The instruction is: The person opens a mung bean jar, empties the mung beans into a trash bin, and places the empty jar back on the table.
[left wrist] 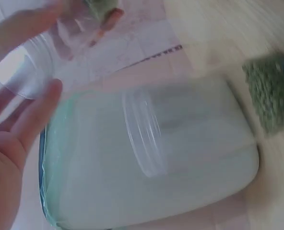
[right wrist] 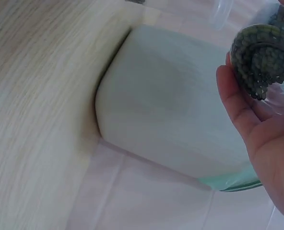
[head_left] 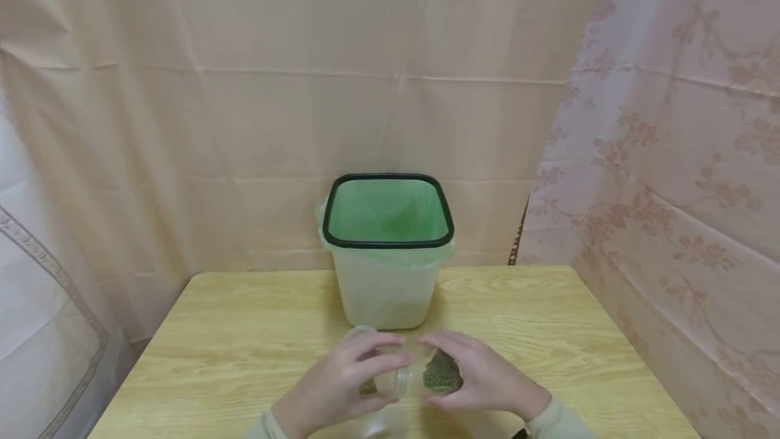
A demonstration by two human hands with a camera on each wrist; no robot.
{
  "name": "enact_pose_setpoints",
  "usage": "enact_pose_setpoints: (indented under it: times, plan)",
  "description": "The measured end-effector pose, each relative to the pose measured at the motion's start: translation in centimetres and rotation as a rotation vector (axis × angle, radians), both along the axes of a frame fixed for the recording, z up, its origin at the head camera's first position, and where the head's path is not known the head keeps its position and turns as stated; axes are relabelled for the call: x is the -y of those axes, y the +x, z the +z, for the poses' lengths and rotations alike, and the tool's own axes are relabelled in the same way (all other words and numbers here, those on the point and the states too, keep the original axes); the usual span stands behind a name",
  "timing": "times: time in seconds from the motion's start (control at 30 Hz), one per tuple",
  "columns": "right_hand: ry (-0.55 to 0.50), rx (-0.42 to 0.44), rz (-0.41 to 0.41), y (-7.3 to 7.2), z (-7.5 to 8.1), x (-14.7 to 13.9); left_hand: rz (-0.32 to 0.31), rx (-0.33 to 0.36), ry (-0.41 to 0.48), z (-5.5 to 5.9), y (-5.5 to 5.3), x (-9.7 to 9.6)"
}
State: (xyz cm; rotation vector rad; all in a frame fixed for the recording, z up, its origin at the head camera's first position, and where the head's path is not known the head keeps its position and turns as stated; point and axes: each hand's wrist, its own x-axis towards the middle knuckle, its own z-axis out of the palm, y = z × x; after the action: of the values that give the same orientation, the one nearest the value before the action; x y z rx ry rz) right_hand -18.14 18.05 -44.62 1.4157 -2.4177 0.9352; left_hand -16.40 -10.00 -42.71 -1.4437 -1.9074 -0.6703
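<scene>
My left hand (head_left: 329,381) holds a clear plastic jar (head_left: 403,382) tipped on its side, with fingers and thumb curled around it. Some green grains (head_left: 367,387) show below its fingers. Facing it, a short gap away, my right hand (head_left: 490,374) grips a second clear jar (right wrist: 271,62), which has a mass of small dark green round grains (head_left: 441,372) in it. In the left wrist view a round clear end (left wrist: 24,72) sits between the left fingers, and another clump of green grains (left wrist: 271,91) appears at the right edge.
Just beyond both hands stands a white bin (head_left: 390,293) with a black rim and a green liner (head_left: 390,208) folded over its edge. The light wooden table (head_left: 244,330) lies beneath. A beige curtain (head_left: 305,120) hangs behind, and a flowered one (head_left: 670,188) at the right.
</scene>
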Motion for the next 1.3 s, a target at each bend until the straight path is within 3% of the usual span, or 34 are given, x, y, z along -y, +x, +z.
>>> enact_pose_setpoints:
  times: [0.1, 0.3, 0.5, 0.83, 1.0, 1.13, 1.23, 1.3]
  plan:
    - [-0.001, 0.020, 0.033, 0.0, 0.1, 0.3, -0.034, -0.013, 0.016, 0.2, -0.2, 0.2]
    - [0.001, 0.011, 0.048, 0.3, -0.3, 0.6, -0.032, 0.087, 0.041, 0.3, -0.4, 0.3]
    - [0.009, -0.069, 0.009, 0.3, -0.8, 0.7, 0.001, 0.120, 0.082, -0.1, -0.3, 0.1]
    - [0.013, -0.131, -0.061, 0.2, -1.0, 0.5, 0.006, 0.253, 0.168, -0.8, -0.2, -0.3]
    - [0.005, -0.231, -0.071, 0.0, -1.0, 0.7, 0.023, 0.353, 0.220, -0.9, 0.1, -0.4]
    - [0.000, -0.303, -0.081, -0.1, -0.9, 0.7, 0.081, 0.450, 0.276, -1.0, 0.5, -0.7]
    - [-0.004, -0.298, -0.087, -0.1, -1.0, 0.7, 0.120, 0.533, 0.291, -0.9, 0.8, -0.9]
    - [0.000, -0.288, -0.087, -0.1, -1.0, 0.7, 0.140, 0.550, 0.264, -0.8, 1.0, -0.9]
